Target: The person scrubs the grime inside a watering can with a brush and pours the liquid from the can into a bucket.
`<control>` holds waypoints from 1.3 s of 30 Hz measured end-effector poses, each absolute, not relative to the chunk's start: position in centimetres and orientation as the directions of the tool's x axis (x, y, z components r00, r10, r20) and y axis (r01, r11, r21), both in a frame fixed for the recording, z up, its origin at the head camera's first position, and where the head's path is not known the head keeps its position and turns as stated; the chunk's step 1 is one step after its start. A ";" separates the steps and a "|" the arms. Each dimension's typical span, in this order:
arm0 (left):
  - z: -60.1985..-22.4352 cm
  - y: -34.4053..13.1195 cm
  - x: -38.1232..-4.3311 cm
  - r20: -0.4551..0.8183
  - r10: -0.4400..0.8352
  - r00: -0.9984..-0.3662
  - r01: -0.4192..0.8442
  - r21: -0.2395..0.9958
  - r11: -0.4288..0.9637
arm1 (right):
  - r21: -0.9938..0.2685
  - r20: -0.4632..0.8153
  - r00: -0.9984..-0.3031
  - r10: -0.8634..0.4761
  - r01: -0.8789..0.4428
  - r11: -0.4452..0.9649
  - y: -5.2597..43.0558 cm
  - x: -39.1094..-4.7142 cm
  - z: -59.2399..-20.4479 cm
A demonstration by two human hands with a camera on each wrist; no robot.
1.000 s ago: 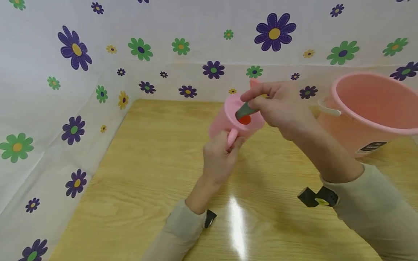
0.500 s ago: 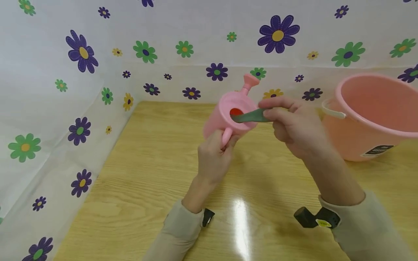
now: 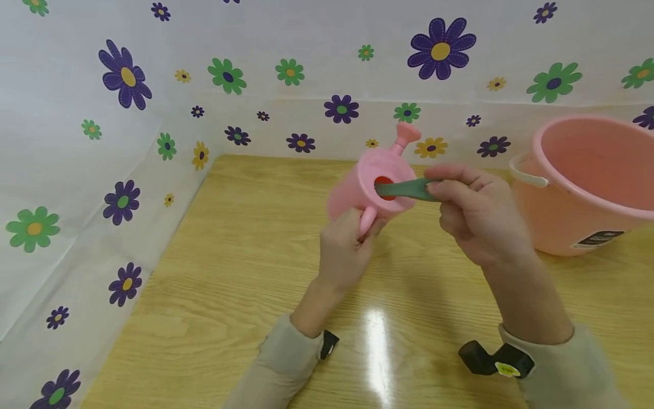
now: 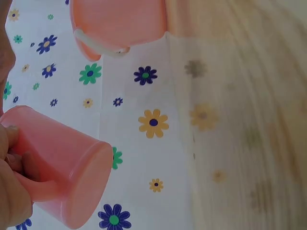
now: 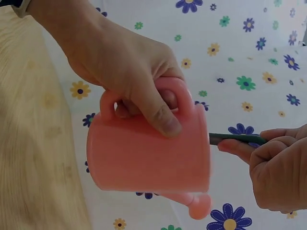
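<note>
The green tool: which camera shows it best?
Head view: the green tool lies broadside, one end inside the watering can. The right wrist view shows it thin, edge-on; the left wrist view doesn't show it.

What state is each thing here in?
Watering can: lifted off the table, tilted.
Green tool: one end inside the can's opening.
Bucket: upright on the table.
Bucket handle: folded down.
Left hand: gripping the can's handle.
Right hand: pinching the green tool.
</note>
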State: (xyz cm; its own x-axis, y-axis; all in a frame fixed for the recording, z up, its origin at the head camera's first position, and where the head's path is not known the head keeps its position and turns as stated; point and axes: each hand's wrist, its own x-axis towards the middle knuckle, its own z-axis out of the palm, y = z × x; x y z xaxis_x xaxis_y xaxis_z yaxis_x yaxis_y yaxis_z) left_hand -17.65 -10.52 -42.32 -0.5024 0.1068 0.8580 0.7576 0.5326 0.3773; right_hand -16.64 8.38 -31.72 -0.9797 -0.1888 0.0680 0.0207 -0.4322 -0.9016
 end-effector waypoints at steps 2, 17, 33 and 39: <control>-42.5 -10.4 -17.6 0.863 0.128 -0.489 0.764 0.353 0.540 | -0.911 0.059 -0.980 -0.189 0.025 -0.413 8.0 -16.7 -32.0; -42.5 -9.5 -18.0 0.863 0.144 -0.485 0.763 0.337 0.551 | -0.821 0.163 -0.983 -0.086 -0.087 -0.565 9.9 -15.7 -34.4; -43.2 -10.1 -17.7 0.860 0.186 -0.475 0.745 0.281 0.605 | -0.765 0.180 -0.965 -0.193 -0.014 -0.644 10.3 -16.8 -35.2; -43.3 -10.1 -18.0 0.874 0.206 -0.440 0.741 0.224 0.633 | -0.747 0.193 -0.963 -0.187 -0.021 -0.665 10.2 -17.1 -35.3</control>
